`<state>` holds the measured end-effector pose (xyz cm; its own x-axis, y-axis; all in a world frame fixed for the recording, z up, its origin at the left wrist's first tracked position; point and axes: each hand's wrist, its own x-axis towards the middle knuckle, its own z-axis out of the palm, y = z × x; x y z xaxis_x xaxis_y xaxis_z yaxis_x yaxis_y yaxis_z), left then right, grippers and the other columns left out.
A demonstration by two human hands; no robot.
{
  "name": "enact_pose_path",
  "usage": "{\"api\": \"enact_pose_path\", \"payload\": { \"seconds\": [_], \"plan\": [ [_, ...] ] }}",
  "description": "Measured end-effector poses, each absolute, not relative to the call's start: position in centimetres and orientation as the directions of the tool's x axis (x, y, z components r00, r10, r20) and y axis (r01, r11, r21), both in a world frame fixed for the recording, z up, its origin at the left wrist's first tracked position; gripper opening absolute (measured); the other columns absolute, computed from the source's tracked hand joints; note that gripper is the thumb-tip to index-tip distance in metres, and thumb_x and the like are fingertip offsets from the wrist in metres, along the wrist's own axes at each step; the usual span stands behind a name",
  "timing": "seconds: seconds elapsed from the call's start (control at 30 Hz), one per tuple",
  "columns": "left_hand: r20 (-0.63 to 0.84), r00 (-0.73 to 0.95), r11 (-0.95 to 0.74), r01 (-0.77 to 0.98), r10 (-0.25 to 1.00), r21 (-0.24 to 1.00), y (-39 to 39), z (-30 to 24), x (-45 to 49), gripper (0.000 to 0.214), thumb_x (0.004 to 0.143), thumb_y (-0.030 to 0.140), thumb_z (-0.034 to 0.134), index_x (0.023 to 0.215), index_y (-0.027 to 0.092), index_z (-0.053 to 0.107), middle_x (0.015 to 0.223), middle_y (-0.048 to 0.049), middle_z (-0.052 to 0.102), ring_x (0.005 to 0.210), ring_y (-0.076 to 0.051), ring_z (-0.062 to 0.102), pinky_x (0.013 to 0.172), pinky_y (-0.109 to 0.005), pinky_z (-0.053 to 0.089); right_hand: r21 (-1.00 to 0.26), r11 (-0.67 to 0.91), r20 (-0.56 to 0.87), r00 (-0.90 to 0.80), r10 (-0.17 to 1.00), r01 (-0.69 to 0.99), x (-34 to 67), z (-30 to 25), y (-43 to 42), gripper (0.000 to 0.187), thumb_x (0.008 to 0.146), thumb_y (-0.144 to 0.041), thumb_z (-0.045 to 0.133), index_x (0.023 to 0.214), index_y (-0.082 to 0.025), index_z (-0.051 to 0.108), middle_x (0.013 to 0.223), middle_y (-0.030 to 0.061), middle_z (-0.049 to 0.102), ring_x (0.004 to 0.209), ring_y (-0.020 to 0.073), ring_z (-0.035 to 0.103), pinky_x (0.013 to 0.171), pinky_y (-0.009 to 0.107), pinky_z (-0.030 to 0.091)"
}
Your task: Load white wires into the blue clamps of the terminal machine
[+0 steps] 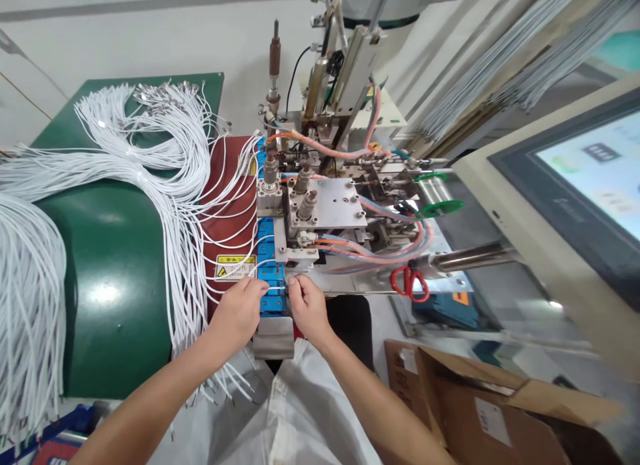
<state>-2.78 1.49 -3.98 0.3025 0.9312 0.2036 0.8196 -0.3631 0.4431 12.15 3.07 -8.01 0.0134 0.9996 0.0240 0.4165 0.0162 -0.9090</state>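
Note:
A white cable [277, 288] lies across a blue fixture block [273, 304] at the near end of the machine. My left hand [241, 310] pinches it on the left side of the block. On the right side my right hand [309, 307] is closed at the cable's end; its fingertips hide what they grip there. More white cables [235, 242] run from the bundle on the left into blue blocks [266, 233] farther along the row. A bent metal plate [274, 338] sits just below my hands.
A green table [115, 252] at left carries thick bundles of white cables [175, 232]. The machine [330, 202] with its hoses stands ahead. To the right are red-handled scissors [410, 282], a spool of wire [433, 193], a screen [595, 158] and a cardboard box [465, 398].

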Motion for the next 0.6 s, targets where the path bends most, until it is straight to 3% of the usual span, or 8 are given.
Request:
{"api": "enact_pose_path", "payload": {
  "seconds": [0.2,0.43,0.5,0.6],
  "plan": [
    [0.210,0.350,-0.398,0.876,0.913,0.271,1.2,-3.2,-2.7,0.021,0.085,0.010,0.041,0.090,0.016,0.061,0.083,-0.0080,0.061,0.080,-0.021,0.056,0.076,-0.038,0.047,-0.919,-0.014,-0.013,0.005,1.000,0.393,12.6,-8.1,3.3,0.035,0.085,-0.037,0.039,0.054,-0.021,0.036,0.051,-0.0057,0.035,0.050,0.0105,0.037,0.049,0.022,0.030],
    [0.205,0.427,-0.472,0.824,0.881,0.314,1.0,-3.0,-4.8,0.027,0.089,0.016,0.039,0.112,0.015,0.053,0.107,-0.0097,0.057,0.100,-0.021,0.052,0.088,-0.037,0.045,-0.982,-0.106,-0.074,0.195,0.978,0.156,14.4,-7.3,3.7,0.036,0.085,-0.044,0.039,0.063,-0.018,0.051,0.057,-0.0020,0.047,0.054,0.0123,0.044,0.053,0.024,0.035],
    [0.139,0.512,-0.527,0.782,0.848,0.333,0.5,-2.0,-5.9,0.023,0.090,0.019,0.040,0.105,0.017,0.057,0.105,-0.0082,0.057,0.099,-0.020,0.052,0.087,-0.036,0.044,-0.991,-0.095,-0.074,0.208,0.975,0.092,15.0,-7.2,3.7,0.037,0.084,-0.045,0.040,0.062,-0.018,0.051,0.057,-0.0020,0.046,0.053,0.0118,0.042,0.052,0.024,0.035],
    [-0.123,0.650,-0.561,0.724,0.750,0.402,-0.6,0.0,-7.9,0.012,0.085,0.022,0.050,0.088,0.021,0.062,0.091,-0.0030,0.057,0.085,-0.017,0.053,0.075,-0.030,0.046,-0.995,-0.089,-0.080,0.194,0.978,0.038,15.7,-7.2,3.5,0.038,0.084,-0.046,0.042,0.060,-0.018,0.051,0.055,-0.0026,0.044,0.051,0.0111,0.040,0.050,0.024,0.033]
  ]
}}
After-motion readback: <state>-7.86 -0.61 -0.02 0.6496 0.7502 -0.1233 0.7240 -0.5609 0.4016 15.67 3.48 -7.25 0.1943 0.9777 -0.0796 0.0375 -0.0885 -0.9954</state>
